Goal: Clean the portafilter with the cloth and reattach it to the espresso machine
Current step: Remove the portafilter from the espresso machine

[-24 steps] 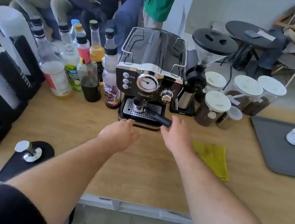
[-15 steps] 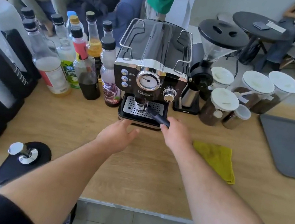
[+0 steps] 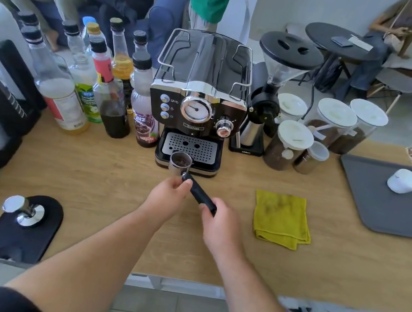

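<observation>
The portafilter (image 3: 181, 162) is held off the machine (image 3: 198, 105), just in front of its drip tray, by both hands: the right grip (image 3: 220, 223) is closed on the handle end, the left grip (image 3: 169, 196) pinches near the basket. The cloth (image 3: 281, 219) lies on the worktop (image 3: 111, 194), right of the hands.

Steel-basket black-handled portafilter (image 3: 181, 161) sits between my hands, before the chrome-and-black espresso machine (image 3: 198, 105). Folded yellow cloth (image 3: 281, 219) lies right of it on the wooden counter (image 3: 102, 179).
</observation>
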`<state>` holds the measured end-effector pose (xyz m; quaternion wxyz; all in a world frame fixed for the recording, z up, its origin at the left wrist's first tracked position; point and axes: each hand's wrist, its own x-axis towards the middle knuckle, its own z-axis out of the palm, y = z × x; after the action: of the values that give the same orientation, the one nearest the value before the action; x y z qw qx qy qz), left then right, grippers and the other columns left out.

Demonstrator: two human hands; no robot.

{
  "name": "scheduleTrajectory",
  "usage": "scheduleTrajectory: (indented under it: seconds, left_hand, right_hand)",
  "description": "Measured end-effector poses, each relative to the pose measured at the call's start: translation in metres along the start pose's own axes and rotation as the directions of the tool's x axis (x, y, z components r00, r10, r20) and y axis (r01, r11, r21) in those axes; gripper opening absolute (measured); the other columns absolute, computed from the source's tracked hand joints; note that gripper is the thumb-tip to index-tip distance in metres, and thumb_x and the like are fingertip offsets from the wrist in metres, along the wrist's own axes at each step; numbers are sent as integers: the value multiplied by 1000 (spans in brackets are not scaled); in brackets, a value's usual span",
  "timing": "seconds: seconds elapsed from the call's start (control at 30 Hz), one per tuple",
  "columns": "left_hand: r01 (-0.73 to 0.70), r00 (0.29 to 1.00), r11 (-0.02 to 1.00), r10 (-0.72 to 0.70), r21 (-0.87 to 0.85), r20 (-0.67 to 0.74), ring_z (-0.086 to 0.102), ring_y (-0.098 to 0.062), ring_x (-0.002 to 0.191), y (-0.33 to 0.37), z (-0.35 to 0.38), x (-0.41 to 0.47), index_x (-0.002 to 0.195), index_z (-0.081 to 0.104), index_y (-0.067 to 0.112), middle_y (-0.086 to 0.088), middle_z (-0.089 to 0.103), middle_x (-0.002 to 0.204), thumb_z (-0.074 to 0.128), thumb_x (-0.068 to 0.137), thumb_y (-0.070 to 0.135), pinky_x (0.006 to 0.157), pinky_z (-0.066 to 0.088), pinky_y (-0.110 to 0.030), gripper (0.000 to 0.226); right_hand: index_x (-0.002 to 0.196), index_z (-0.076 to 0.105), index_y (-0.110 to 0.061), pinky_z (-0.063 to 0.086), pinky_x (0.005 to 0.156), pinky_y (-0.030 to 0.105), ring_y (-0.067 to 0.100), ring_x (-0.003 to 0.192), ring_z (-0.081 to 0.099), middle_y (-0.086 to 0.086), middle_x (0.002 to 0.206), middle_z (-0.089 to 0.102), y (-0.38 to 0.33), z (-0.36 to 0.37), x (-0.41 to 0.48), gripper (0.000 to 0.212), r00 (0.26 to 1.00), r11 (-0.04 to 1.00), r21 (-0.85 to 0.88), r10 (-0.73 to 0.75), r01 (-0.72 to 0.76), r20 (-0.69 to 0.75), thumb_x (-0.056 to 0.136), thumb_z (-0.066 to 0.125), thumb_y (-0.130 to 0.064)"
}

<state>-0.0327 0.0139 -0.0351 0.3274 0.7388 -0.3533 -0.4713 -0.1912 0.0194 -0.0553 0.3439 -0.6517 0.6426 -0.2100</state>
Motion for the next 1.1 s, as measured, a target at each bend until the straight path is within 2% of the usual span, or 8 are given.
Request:
scheduleTrajectory:
  seconds: [0.2, 0.33, 0.57, 0.67, 0.77, 0.87, 0.97, 1.1]
  left_hand:
    - [39, 999, 984, -33, -172, 38, 77, -27, 99, -12, 18, -8, 103, 72, 16, -8, 79, 99, 57, 104, 38, 101, 59, -52, 27]
    - [62, 997, 962, -48, -264, 61, 76, -24, 93, -16, 23, -15, 109, 72, 11, -10, 77, 99, 58, 107, 28, 101, 61, -46, 23]
    - [107, 987, 929, -58, -354, 147, 79, -18, 80, -16, 33, -30, 115, 70, 3, -12, 79, 96, 59, 108, 21, 73, 62, -29, 22]
    - [94, 990, 942, -55, -323, 128, 78, -21, 82, -14, 35, -31, 113, 70, 5, -14, 78, 98, 58, 108, 22, 71, 61, -31, 22]
    - [81, 990, 948, -41, -306, 137, 74, -30, 92, -16, 37, -31, 113, 71, 6, -16, 75, 101, 55, 108, 27, 79, 64, -42, 27]
    - [97, 989, 946, -56, -309, 139, 69, -34, 87, -21, 40, -29, 108, 70, 4, -16, 72, 95, 51, 108, 28, 89, 64, -52, 30]
    - [119, 988, 939, -80, -324, 130, 65, -28, 78, -21, 45, -28, 112, 67, 2, -14, 65, 88, 46, 111, 24, 84, 66, -49, 31]
    - [122, 990, 960, -98, -251, 103, 63, -26, 74, -18, 51, -30, 110, 68, 13, -11, 66, 90, 44, 110, 27, 67, 56, -39, 28]
  right_hand:
    - [119, 74, -26, 38, 54, 25, 10, 71, 61, -9, 85, 70, 6, 8, -35, 18, 997, 989, 124, 81, -78, -18, 108, 61, -33]
    - [121, 74, -27, 38, 55, 24, 7, 72, 61, -9, 86, 70, 9, 3, -50, 19, 996, 985, 158, 80, -74, -30, 108, 62, -35]
    - [118, 75, -27, 48, 61, 33, 12, 71, 63, -7, 81, 72, 12, -5, -62, 19, 996, 981, 179, 82, -75, -32, 105, 67, -38]
    - [124, 74, -27, 55, 72, 38, 16, 81, 68, -6, 90, 74, 16, -12, -66, 30, 999, 991, 127, 49, -50, 11, 104, 65, -48]
    - [143, 66, -26, 59, 91, 37, 12, 105, 69, -8, 123, 75, 27, -27, -66, 51, 999, 998, 47, 36, -37, 13, 107, 52, -59]
    - [143, 67, -25, 55, 98, 34, 10, 116, 65, -9, 135, 71, 48, -52, -53, 48, 998, 999, 24, 38, -37, -52, 110, 48, -54]
    - [140, 69, -20, 53, 91, 34, 18, 114, 68, -2, 132, 71, 75, -77, -21, 43, 989, 995, -60, 71, -79, -128, 110, 52, -47]
    - [148, 63, -17, 54, 103, 46, 36, 131, 61, 10, 143, 66, 97, -104, 30, 51, 982, 951, -281, 83, -128, -167, 108, 55, -47]
